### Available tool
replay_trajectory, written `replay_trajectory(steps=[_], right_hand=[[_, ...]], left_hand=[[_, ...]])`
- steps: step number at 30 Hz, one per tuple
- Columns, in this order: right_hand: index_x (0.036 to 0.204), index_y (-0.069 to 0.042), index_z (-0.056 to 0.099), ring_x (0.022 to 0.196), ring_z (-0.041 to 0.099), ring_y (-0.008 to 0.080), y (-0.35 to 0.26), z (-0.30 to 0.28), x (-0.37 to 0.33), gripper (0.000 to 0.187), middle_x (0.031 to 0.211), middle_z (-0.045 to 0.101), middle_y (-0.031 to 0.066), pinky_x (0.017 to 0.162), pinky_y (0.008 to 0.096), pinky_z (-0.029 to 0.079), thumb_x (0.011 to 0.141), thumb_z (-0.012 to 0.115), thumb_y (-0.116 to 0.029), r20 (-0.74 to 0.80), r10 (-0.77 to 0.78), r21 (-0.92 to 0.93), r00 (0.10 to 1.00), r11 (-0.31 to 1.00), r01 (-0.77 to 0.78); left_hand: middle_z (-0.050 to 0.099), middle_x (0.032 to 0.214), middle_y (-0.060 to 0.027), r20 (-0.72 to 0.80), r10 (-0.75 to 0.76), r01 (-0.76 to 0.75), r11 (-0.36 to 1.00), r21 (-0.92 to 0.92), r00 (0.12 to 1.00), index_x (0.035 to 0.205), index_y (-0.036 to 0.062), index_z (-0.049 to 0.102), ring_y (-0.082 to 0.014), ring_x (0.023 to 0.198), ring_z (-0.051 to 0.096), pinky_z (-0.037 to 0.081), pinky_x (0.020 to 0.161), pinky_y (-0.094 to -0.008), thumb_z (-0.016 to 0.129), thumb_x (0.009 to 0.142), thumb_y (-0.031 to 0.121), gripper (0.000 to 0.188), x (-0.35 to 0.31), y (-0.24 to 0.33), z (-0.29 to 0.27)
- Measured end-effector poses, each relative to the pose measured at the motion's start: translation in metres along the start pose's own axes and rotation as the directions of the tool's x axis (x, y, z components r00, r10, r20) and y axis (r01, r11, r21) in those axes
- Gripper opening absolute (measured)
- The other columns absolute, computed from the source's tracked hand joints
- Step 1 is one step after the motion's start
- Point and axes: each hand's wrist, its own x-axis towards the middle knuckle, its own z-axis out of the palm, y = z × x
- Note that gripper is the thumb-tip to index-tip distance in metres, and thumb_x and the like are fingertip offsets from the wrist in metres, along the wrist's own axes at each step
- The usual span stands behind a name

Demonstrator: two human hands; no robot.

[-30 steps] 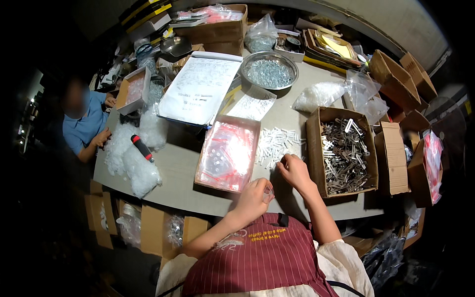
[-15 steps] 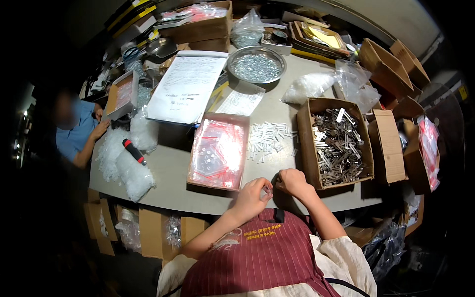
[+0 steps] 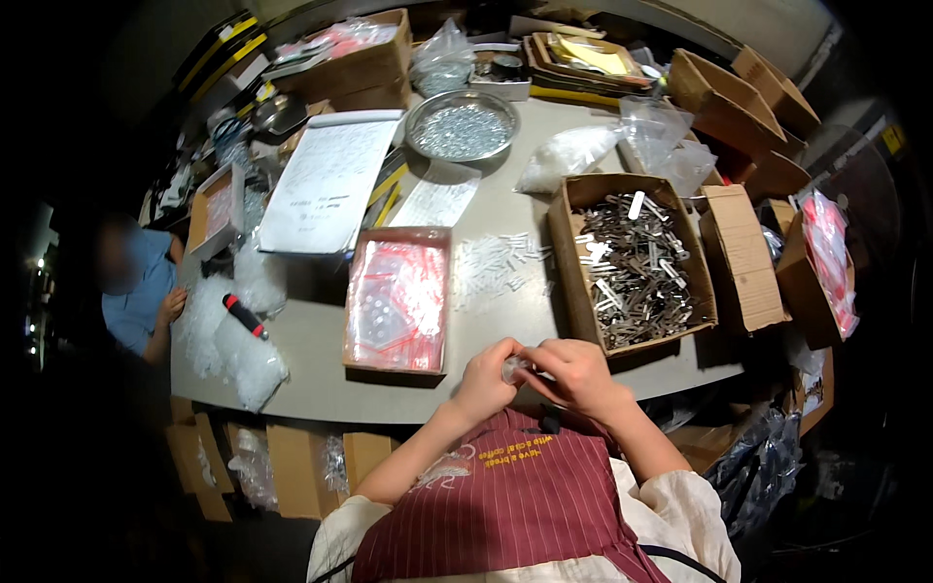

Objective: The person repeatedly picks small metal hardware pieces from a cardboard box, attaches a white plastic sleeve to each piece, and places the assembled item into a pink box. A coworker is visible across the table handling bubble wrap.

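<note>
Head view: from where I stand, both hands meet just over the table's near edge, in front of the apron (image 3: 486, 496). The left hand (image 3: 488, 377) has its fingers closed round a small clear bag (image 3: 511, 368). Against it, the right hand (image 3: 575, 377) is curled, fingertips at the bag; whether they pinch anything, I can't tell. Beyond them on the table (image 3: 316, 335), loose pale pieces (image 3: 498, 260) lie scattered between a box (image 3: 397, 370) of red-edged bags and a carton (image 3: 566, 219) of metal clips. Farther back sit a steel bowl (image 3: 463, 155) and a paper pad (image 3: 328, 185). Off left, a red-and-black tool (image 3: 245, 317) rests by plastic bundles (image 3: 251, 364), near a co-worker in blue (image 3: 141, 287).
</note>
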Motion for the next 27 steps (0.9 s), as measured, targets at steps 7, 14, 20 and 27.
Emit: replay_trajectory(steps=[7,14,20,27], right_hand=[[0.102,0.001,0.071,0.079,0.072,0.0259,0.049,-0.061,0.016,0.016,0.091,0.073,0.0151,0.07,0.0338,0.057,0.088,0.074,-0.006,-0.104,0.352,0.055,0.93,0.936,-0.348],[0.094,-0.004,0.067,0.086,0.067,0.0373,0.208,-0.05,0.011,0.015,0.094,0.065,0.0181,0.073,0.047,0.056,0.08,0.065,-0.01,0.042,0.594,-0.582,0.803,0.668,-0.463],[0.08,-0.008,0.076,0.086,0.07,0.0294,0.234,-0.006,0.013,0.014,0.089,0.069,0.0131,0.067,0.0395,0.057,0.08,0.064,-0.014,0.287,0.453,-0.762,0.844,0.642,-0.086],[0.099,-0.004,0.062,0.098,0.063,0.0295,0.195,-0.06,0.015,0.018,0.1,0.058,0.0131,0.077,0.0416,0.055,0.082,0.064,-0.009,0.173,0.359,-0.627,0.917,0.758,-0.179]], left_hand=[[0.067,0.102,-0.0123,0.02,0.019,-0.018,0.997,-0.069,1.0,0.107,0.0034,0.058,-0.0295,0.097,0.068,0.052,0.086,-0.0372,0.077,0.081,0.006,0.033,0.007,-0.006,0.015],[0.067,0.101,-0.0107,0.134,-0.149,0.162,0.983,-0.087,0.98,0.113,0.0038,0.058,-0.0246,0.097,0.067,0.051,0.088,-0.0361,0.077,0.083,0.012,0.037,0.013,0.006,0.018],[0.068,0.102,-0.0113,0.16,-0.18,0.186,0.982,-0.028,0.971,0.112,0.0041,0.059,-0.0254,0.099,0.067,0.052,0.089,-0.0356,0.075,0.086,0.012,0.031,0.01,0.002,0.013],[0.072,0.1,-0.0119,-0.03,-0.239,0.235,0.966,-0.106,0.97,0.113,0.005,0.061,-0.0279,0.098,0.071,0.053,0.086,-0.0368,0.072,0.09,0.013,0.027,0.0,-0.013,0.014]])
